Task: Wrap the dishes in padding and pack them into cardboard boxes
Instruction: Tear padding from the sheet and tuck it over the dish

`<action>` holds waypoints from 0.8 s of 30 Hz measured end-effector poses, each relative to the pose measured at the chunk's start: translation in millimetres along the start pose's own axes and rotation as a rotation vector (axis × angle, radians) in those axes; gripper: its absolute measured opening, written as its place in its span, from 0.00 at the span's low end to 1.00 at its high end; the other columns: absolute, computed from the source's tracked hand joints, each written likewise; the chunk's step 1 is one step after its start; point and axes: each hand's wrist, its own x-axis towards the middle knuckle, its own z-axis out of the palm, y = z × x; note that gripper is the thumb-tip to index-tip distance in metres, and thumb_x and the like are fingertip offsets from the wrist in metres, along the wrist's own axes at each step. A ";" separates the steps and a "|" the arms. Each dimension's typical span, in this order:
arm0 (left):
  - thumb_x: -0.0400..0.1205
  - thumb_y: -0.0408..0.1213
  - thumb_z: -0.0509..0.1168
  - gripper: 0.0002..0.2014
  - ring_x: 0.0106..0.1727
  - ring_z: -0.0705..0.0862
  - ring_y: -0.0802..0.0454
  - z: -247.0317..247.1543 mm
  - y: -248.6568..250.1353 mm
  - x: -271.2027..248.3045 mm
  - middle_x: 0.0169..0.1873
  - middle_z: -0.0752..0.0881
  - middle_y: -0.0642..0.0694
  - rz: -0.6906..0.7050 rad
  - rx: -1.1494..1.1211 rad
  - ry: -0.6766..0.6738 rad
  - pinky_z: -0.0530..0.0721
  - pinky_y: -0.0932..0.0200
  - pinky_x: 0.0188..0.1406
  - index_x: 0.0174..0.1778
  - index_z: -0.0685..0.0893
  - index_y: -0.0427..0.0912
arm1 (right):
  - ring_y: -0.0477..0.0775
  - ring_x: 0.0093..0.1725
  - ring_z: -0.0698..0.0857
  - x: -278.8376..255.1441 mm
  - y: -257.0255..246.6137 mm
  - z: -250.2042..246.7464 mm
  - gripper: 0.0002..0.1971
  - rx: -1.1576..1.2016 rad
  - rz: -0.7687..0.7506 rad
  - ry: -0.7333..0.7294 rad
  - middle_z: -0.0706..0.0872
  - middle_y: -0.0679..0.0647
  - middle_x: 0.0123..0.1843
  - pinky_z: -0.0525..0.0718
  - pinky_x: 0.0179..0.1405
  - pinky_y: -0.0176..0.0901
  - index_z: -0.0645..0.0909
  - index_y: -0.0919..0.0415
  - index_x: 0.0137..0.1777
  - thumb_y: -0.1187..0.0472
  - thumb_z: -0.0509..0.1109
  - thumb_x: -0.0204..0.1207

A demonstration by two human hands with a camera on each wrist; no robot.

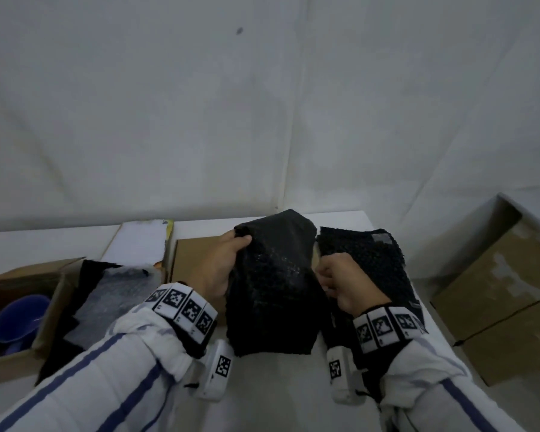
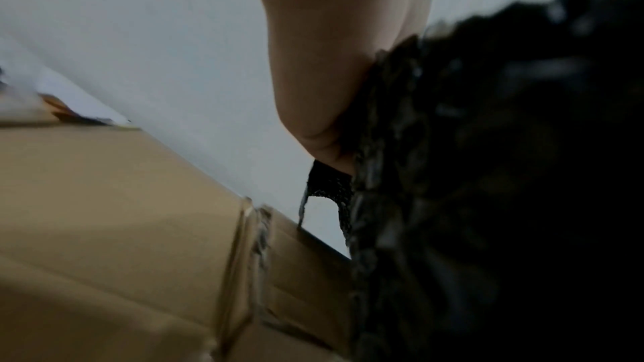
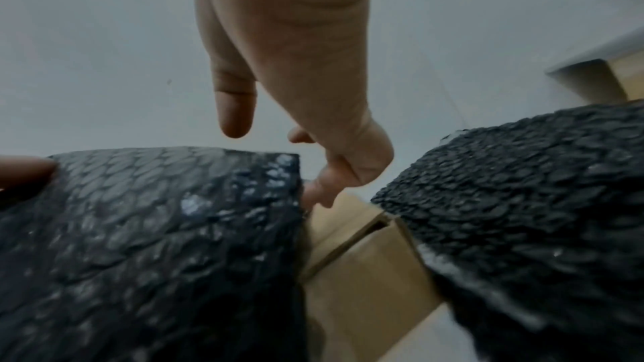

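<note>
Nearest you, your left hand (image 1: 219,266) gripped the black bubble-wrap bundle (image 1: 272,291) by its upper left edge, thumb over the top corner and fingers curled behind it. Your right hand (image 1: 343,282) was at the bundle's right side; the right wrist view showed its fingers (image 3: 237,109) loosely bent and apart from the wrap, pinching nothing that I could see, so that grip looked slack rather than closed.

The bundle stood nearly upright between your hands, its lower edge (image 1: 275,350) on or just above the white table (image 1: 278,394); which of the two I could not tell. Whether a dish sat inside it could not be seen. I judged the padding light, soft and a little slick, prone to unfolding, so it wanted a hold across the folded edges, with a palm beneath if there was a dish within.

Just behind it lay a flat cardboard box (image 1: 194,254), and to its right a second black padding sheet (image 1: 365,260) rested on the table. Further left, an open carton (image 1: 28,360) held purple dishes (image 1: 16,319), with clear bubble wrap (image 1: 116,291) just beside it. Well off to the right stood a large closed carton (image 1: 505,294).
</note>
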 end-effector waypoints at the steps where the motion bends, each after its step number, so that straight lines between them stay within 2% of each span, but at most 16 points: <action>1: 0.86 0.29 0.55 0.13 0.53 0.85 0.40 -11.9 6.8 -5.3 0.54 0.85 0.36 0.009 -0.011 0.008 0.83 0.49 0.54 0.64 0.79 0.34 | 0.49 0.15 0.61 -6.0 -5.0 11.5 0.11 0.032 0.050 -0.062 0.63 0.52 0.24 0.59 0.14 0.33 0.63 0.57 0.32 0.70 0.60 0.72; 3: 0.86 0.30 0.55 0.13 0.52 0.85 0.41 -38.4 18.4 -14.4 0.54 0.86 0.37 0.016 -0.027 0.039 0.83 0.50 0.50 0.64 0.80 0.35 | 0.49 0.14 0.71 -17.0 -10.7 37.0 0.08 0.072 0.170 -0.179 0.74 0.53 0.22 0.67 0.14 0.34 0.72 0.60 0.33 0.65 0.60 0.75; 4: 0.86 0.30 0.56 0.13 0.51 0.85 0.41 -51.6 23.9 -18.8 0.54 0.86 0.36 0.017 -0.034 0.054 0.83 0.50 0.50 0.64 0.80 0.35 | 0.51 0.18 0.75 -19.9 -9.8 51.8 0.09 0.079 0.201 -0.235 0.78 0.55 0.25 0.71 0.18 0.36 0.76 0.60 0.33 0.62 0.61 0.75; 5: 0.85 0.31 0.57 0.14 0.51 0.85 0.41 -65.3 27.9 -23.1 0.54 0.86 0.36 0.012 -0.049 0.070 0.83 0.50 0.51 0.64 0.80 0.35 | 0.52 0.22 0.76 -20.9 -7.5 66.5 0.09 0.076 0.211 -0.277 0.79 0.56 0.29 0.71 0.23 0.38 0.77 0.59 0.34 0.59 0.62 0.75; 7: 0.84 0.34 0.58 0.15 0.49 0.85 0.40 -90.6 35.0 -31.1 0.53 0.86 0.36 -0.013 -0.092 0.099 0.83 0.49 0.50 0.65 0.80 0.35 | 0.53 0.26 0.72 -25.0 -1.6 97.5 0.10 0.060 0.196 -0.319 0.75 0.55 0.31 0.69 0.29 0.42 0.75 0.55 0.33 0.54 0.67 0.73; 8: 0.84 0.35 0.58 0.15 0.47 0.85 0.40 -102.4 38.5 -35.4 0.50 0.87 0.37 -0.022 -0.111 0.108 0.83 0.50 0.48 0.64 0.81 0.34 | 0.54 0.28 0.74 -27.2 1.9 113.0 0.10 0.074 0.192 -0.334 0.76 0.56 0.31 0.72 0.31 0.43 0.77 0.55 0.33 0.52 0.69 0.73; 10: 0.84 0.35 0.57 0.12 0.43 0.85 0.42 -123.9 45.2 -42.0 0.42 0.88 0.39 -0.019 -0.129 0.110 0.83 0.51 0.44 0.57 0.83 0.35 | 0.57 0.33 0.83 -36.1 6.4 140.5 0.11 0.156 0.195 -0.367 0.85 0.58 0.32 0.80 0.37 0.46 0.84 0.60 0.40 0.55 0.66 0.78; 12: 0.85 0.35 0.57 0.11 0.40 0.84 0.42 -142.4 51.7 -48.8 0.38 0.87 0.40 -0.013 -0.101 0.118 0.82 0.52 0.41 0.50 0.84 0.38 | 0.57 0.33 0.87 -41.5 11.2 164.0 0.10 0.258 0.204 -0.408 0.88 0.59 0.35 0.83 0.39 0.47 0.83 0.64 0.49 0.59 0.63 0.80; 14: 0.85 0.34 0.57 0.10 0.39 0.84 0.41 -161.2 57.3 -54.0 0.38 0.86 0.39 -0.005 -0.049 0.163 0.82 0.51 0.42 0.47 0.84 0.40 | 0.59 0.35 0.88 -46.5 11.0 183.5 0.08 0.350 0.180 -0.410 0.87 0.62 0.43 0.85 0.38 0.48 0.80 0.65 0.53 0.65 0.61 0.78; 16: 0.85 0.34 0.58 0.09 0.45 0.85 0.39 -182.1 62.0 -54.7 0.43 0.86 0.36 0.026 0.056 0.236 0.82 0.46 0.50 0.47 0.84 0.40 | 0.59 0.36 0.86 -45.8 7.6 199.6 0.08 0.462 0.071 -0.314 0.83 0.63 0.45 0.87 0.32 0.46 0.76 0.61 0.47 0.73 0.59 0.76; 18: 0.84 0.35 0.62 0.07 0.49 0.85 0.39 -202.6 66.4 -52.6 0.48 0.86 0.36 0.067 0.215 0.326 0.83 0.46 0.54 0.49 0.84 0.38 | 0.55 0.38 0.83 -50.2 -2.8 210.8 0.15 0.463 -0.099 -0.193 0.81 0.59 0.43 0.84 0.30 0.43 0.74 0.58 0.42 0.79 0.56 0.75; 20: 0.83 0.37 0.65 0.07 0.45 0.85 0.42 -218.4 71.8 -50.9 0.46 0.86 0.37 0.123 0.332 0.386 0.83 0.53 0.47 0.46 0.85 0.38 | 0.53 0.43 0.82 -57.3 -13.2 216.4 0.19 0.322 -0.278 -0.152 0.82 0.58 0.49 0.81 0.35 0.40 0.80 0.56 0.49 0.81 0.57 0.73; 22: 0.83 0.37 0.64 0.07 0.41 0.84 0.45 -227.9 81.2 -49.4 0.42 0.86 0.40 0.189 0.360 0.390 0.82 0.57 0.41 0.45 0.85 0.39 | 0.50 0.47 0.83 -61.7 -23.9 220.0 0.21 0.105 -0.425 -0.096 0.83 0.55 0.52 0.82 0.40 0.35 0.81 0.57 0.59 0.79 0.62 0.72; 23: 0.83 0.37 0.64 0.07 0.39 0.85 0.48 -229.7 86.9 -49.1 0.41 0.86 0.41 0.210 0.341 0.372 0.82 0.59 0.37 0.47 0.85 0.39 | 0.50 0.48 0.84 -65.2 -30.3 222.2 0.20 -0.024 -0.496 -0.050 0.84 0.54 0.52 0.84 0.43 0.36 0.82 0.55 0.59 0.76 0.66 0.72; 24: 0.84 0.37 0.63 0.06 0.34 0.84 0.51 -229.1 93.4 -49.9 0.38 0.85 0.43 0.223 0.299 0.350 0.81 0.62 0.31 0.47 0.84 0.41 | 0.53 0.50 0.85 -69.3 -36.8 224.6 0.15 -0.146 -0.568 0.017 0.85 0.53 0.51 0.86 0.47 0.41 0.83 0.51 0.54 0.70 0.69 0.72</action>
